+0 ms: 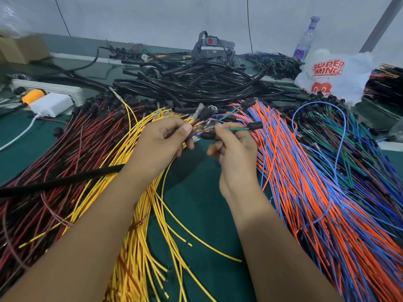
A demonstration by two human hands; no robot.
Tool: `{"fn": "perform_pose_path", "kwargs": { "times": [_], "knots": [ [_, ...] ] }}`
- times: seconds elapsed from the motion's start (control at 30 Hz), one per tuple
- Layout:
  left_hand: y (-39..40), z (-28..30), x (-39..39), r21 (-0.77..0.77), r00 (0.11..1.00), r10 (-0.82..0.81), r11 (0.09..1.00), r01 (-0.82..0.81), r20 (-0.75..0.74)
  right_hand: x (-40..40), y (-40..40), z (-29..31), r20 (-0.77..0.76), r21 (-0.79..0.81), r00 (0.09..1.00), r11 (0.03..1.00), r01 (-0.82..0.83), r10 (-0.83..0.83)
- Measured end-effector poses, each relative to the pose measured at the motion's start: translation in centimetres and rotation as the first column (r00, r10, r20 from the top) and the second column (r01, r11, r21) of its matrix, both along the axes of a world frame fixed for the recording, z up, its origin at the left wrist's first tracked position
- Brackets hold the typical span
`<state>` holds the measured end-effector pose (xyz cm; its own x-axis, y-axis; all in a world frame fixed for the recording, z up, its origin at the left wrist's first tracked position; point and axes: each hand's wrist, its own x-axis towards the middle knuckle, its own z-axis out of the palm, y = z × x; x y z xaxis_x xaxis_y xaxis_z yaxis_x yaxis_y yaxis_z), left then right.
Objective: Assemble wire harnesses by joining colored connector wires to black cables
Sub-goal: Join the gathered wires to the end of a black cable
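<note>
My left hand (pixel 162 141) grips a small bundle of wire ends with metal terminals and a black cable (pixel 58 182) that trails off to the left under my forearm. My right hand (pixel 234 147) pinches a green wire (pixel 236 128) with a black connector (pixel 256 125) at its right end, held close to the left hand's bundle. Both hands hover above the green table, between the yellow wires (pixel 148 214) and the orange and blue wires (pixel 305 182). What my fingers cover is hidden.
Red and dark wires (pixel 54 153) fan out on the left; green and blue wires (pixel 353 149) lie on the right. A heap of black cables (pixel 196 81) fills the back. A white plastic bag (pixel 333 75), a bottle (pixel 305 40), a white charger (pixel 51 104) and a power strip (pixel 48 88) stand around.
</note>
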<state>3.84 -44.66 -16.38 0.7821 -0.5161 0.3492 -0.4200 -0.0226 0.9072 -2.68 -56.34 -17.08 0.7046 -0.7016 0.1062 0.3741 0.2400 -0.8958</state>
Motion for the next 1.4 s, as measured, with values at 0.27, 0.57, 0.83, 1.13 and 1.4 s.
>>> {"fn": "perform_pose_path", "kwargs": {
  "times": [0.27, 0.57, 0.83, 1.13, 1.4],
  "knots": [
    [-0.1, 0.3, -0.2, -0.030, 0.998, -0.001, 1.000, 0.000, -0.058, 0.0, -0.1, 0.0, -0.033, 0.051, 0.999, 0.999, -0.004, 0.006],
    [-0.4, -1.0, 0.3, 0.205, 0.970, 0.094, 0.969, -0.141, 0.224, 0.0, 0.3, 0.0, 0.024, -0.186, 0.986, 0.969, 0.165, -0.163],
    [-0.3, -1.6, 0.1, 0.260, 0.735, 0.184, 0.857, -0.445, 0.652, 0.0, -0.5, -0.3, 0.000, -0.209, 0.974, 0.953, 0.220, -0.225],
    [0.0, -1.9, 0.8, 0.294, 0.826, 0.198, 0.870, -0.396, 0.527, 0.0, -0.5, -0.6, 0.005, -0.362, 0.974, 0.908, 0.213, -0.226],
    [0.0, -1.8, 0.7, 0.336, 0.853, 0.149, 0.875, -0.349, 0.500, -0.1, 0.0, -0.8, -0.003, -0.496, 0.986, 0.857, 0.142, -0.165]
  ]
}}
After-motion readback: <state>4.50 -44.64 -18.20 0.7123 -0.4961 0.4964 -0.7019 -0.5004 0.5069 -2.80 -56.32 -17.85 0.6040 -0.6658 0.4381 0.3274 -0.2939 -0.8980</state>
